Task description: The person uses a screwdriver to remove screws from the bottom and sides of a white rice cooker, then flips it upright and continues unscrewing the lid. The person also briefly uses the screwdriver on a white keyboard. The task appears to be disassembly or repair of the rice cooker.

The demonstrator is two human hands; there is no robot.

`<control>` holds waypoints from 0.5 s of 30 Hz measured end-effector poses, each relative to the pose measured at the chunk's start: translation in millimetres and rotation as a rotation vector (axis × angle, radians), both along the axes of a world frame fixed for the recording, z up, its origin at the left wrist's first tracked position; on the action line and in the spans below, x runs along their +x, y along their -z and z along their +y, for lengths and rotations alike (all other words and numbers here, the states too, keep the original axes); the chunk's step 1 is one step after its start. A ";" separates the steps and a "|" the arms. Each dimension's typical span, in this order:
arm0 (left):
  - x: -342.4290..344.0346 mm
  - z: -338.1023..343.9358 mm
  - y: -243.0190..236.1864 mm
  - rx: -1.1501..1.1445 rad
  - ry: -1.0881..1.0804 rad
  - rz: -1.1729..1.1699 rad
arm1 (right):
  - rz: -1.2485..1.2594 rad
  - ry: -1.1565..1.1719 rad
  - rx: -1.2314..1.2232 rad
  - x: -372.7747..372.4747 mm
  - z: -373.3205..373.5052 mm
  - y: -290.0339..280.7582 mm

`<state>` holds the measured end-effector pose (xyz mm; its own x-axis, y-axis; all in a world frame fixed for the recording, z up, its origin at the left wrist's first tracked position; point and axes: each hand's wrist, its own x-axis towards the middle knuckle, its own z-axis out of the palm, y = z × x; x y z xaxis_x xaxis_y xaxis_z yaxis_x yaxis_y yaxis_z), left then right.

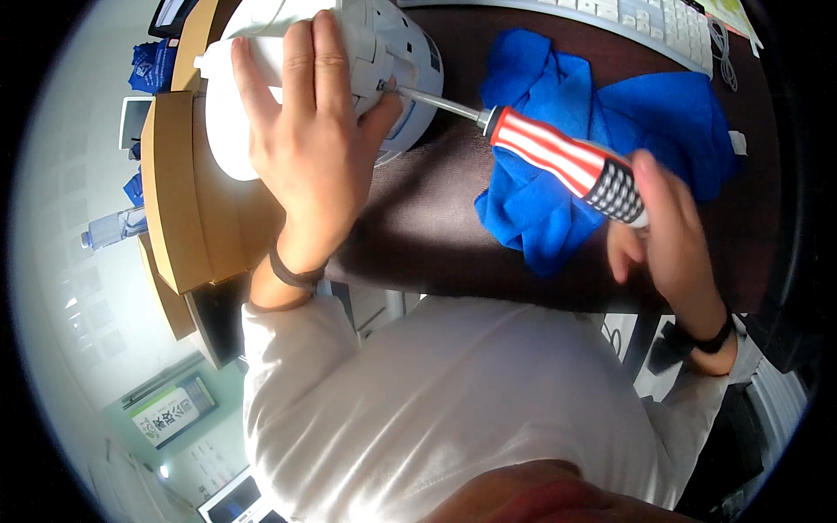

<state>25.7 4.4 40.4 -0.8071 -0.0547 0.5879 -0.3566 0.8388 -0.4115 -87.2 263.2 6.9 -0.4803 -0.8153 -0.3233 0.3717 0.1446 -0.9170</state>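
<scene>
A white rounded appliance (423, 61) lies at the upper left of the dark table. My left hand (309, 144) grips it, its fingers stretched over the white surface and the thumb bent down along the side. Beside that thumb, the metal tip of a screwdriver (545, 152) meets a small recess in the appliance; whether a screw sits there is too small to tell. The screwdriver's handle has red and white stripes and a black-and-white patterned end. That end is held by my right hand (667, 231), which is slightly blurred by motion.
A crumpled blue cloth (558, 205) lies under and beyond the screwdriver on the dark table (418, 231). Across the far edge stands a white keyboard (619, 17), with a coiled cable (723, 57) at its right. Cardboard boxes (179, 192) flank the table's left side.
</scene>
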 end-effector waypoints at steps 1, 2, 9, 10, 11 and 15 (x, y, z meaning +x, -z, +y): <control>0.2 -0.8 -0.2 0.000 0.003 -0.002 | -0.308 -0.063 0.001 -4.0 -0.9 9.0; 0.5 -2.1 -0.4 0.000 0.007 -0.003 | -0.616 -0.126 0.001 -6.0 -1.1 16.0; 4.4 -0.2 2.5 0.019 -0.016 -0.018 | 0.256 0.082 -0.079 5.0 -3.4 11.5; 3.5 0.5 -0.1 0.020 -0.013 -0.019 | 0.635 0.170 -0.153 9.4 -5.6 13.0; 2.3 1.2 -3.0 0.021 -0.011 -0.019 | 0.827 0.221 -0.189 13.1 -7.7 18.5; 2.9 2.3 -1.7 0.016 -0.033 -0.026 | -0.196 0.055 0.029 5.4 0.5 12.7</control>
